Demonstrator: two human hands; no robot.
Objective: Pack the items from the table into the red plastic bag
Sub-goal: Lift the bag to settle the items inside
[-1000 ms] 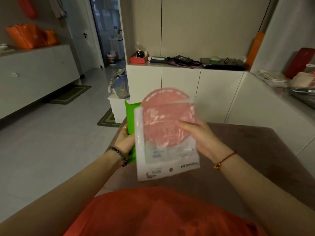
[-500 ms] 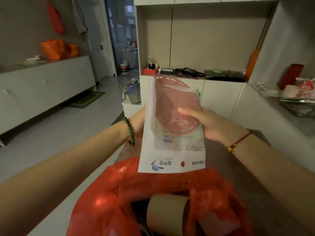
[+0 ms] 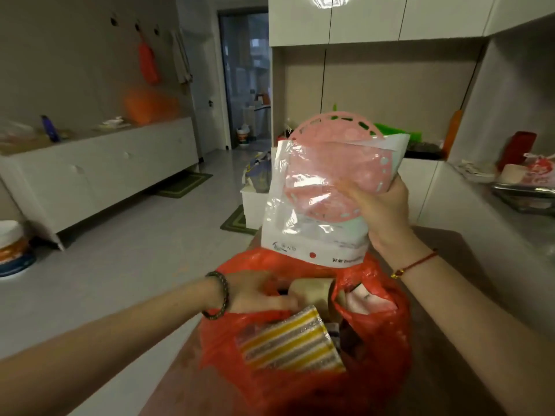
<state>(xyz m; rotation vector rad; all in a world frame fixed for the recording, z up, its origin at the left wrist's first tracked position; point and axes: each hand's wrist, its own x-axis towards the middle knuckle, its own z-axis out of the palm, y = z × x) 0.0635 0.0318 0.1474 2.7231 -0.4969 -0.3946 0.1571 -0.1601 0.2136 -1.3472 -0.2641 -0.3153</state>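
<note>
Red plastic bag (image 3: 300, 382) open on brown table (image 3: 444, 340), rim pinched by left hand (image 3: 255, 292), fingertips blurred. Right hand (image 3: 381, 205) above it, fingers clamped on clear packet (image 3: 300, 217) with pink disc (image 3: 327, 163); green item behind mostly hidden. Inside: cardboard roll (image 3: 312, 291), striped cloth (image 3: 288, 343).

We see a pale tiled floor (image 3: 144, 265) and a beige wall (image 3: 75, 55) with hooks. A long white sideboard (image 3: 99, 172) runs along the left, a green mat (image 3: 183, 184) at its foot. A dark doorway (image 3: 244, 85) sits at the back. White upper cabinets (image 3: 375, 19) reflect a ceiling light, above a beige niche (image 3: 390, 85) and white counter (image 3: 480, 199) at right.
</note>
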